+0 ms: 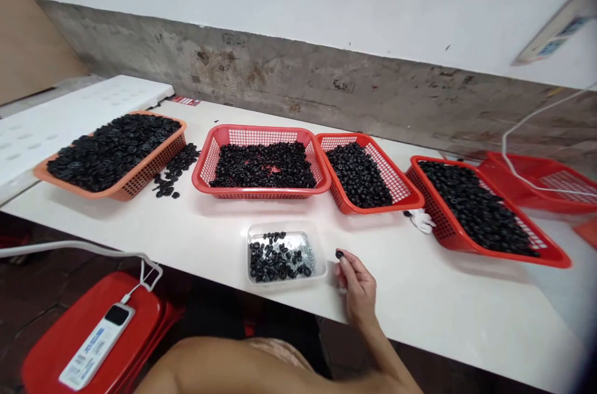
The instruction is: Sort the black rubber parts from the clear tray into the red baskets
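Note:
My right hand (358,287) is raised just right of a clear plastic box (319,238). Pinched between its thumb and fingertips is a small black round piece (339,254); I cannot make out whether it has a hole. Inside the box lie black rings (275,265) at the left and a scatter of tiny clear or silvery bits (304,252) at the right. A bare forearm (224,364) crosses the bottom edge of the view, but my left hand does not show.
Behind the box stand a pink-red basket (261,194), a red basket (410,201) and another red basket (448,235), all holding black parts. An orange basket (140,179) at left is heaped; loose parts (175,167) lie beside it. A power strip (97,347) rests on a red stool (51,344).

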Available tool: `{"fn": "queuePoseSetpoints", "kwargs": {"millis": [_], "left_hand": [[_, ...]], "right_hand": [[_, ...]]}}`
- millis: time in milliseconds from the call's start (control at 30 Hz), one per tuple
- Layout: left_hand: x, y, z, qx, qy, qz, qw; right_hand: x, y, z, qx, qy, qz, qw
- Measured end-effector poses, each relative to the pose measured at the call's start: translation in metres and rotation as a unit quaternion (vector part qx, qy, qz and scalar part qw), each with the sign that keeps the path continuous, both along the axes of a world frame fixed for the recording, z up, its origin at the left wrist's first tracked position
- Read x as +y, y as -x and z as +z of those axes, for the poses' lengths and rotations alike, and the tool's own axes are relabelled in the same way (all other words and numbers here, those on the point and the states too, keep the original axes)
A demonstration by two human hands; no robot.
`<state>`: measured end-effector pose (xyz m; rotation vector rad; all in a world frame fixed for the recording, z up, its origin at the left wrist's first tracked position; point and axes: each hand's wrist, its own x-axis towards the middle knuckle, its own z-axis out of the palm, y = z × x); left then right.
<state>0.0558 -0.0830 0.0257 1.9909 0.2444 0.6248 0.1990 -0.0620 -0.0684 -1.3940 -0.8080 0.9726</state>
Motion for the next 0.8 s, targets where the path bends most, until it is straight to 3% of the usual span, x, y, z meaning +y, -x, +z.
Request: {"fn": "queuePoseSetpoints", "kwargs": {"millis": [100,167,200,300,433,500,567,600,633,700,800], "left_hand": [[0.011,0.018,0.001,-0.018,-0.013,0.097,0.995],[0.020,0.041,-0.003,-0.023,-0.039,0.255,0.966],[0.023,0.053,-0.006,-0.021,-0.058,0.287,0.956],[0.028,0.081,-0.015,-0.030,-0.083,0.351,0.932],[0.030,0.102,-0.019,-0.027,0.002,0.336,0.941],[0.033,0.109,-0.018,-0.022,0.031,0.343,0.938],[0.039,0.115,-0.019,-0.011,0.057,0.373,0.926],[0.043,0.118,-0.020,-0.005,0.075,0.388,0.919],[0.046,0.119,-0.020,-0.001,0.095,0.397,0.913],[0.052,0.121,-0.022,0.005,0.132,0.398,0.908],[0.056,0.121,-0.023,0.014,0.151,0.378,0.913]], "right_hand": [[-0.019,0.010,0.033,0.089,0.050,0.052,0.993],[-0.028,0.023,0.055,0.119,0.084,0.126,0.981],[-0.030,0.031,0.064,0.128,0.100,0.164,0.973],[-0.029,0.053,0.078,0.152,0.125,0.253,0.947],[-0.015,0.067,0.080,0.131,0.135,0.327,0.926],[-0.003,0.066,0.082,0.031,0.106,0.349,0.931],[0.014,0.061,0.086,-0.166,0.043,0.314,0.934],[0.024,0.059,0.087,-0.290,0.018,0.277,0.916],[0.036,0.057,0.088,-0.406,0.011,0.247,0.880],[0.057,0.058,0.085,-0.579,0.087,0.261,0.768],[0.082,0.068,0.071,-0.627,0.138,0.275,0.716]]}}
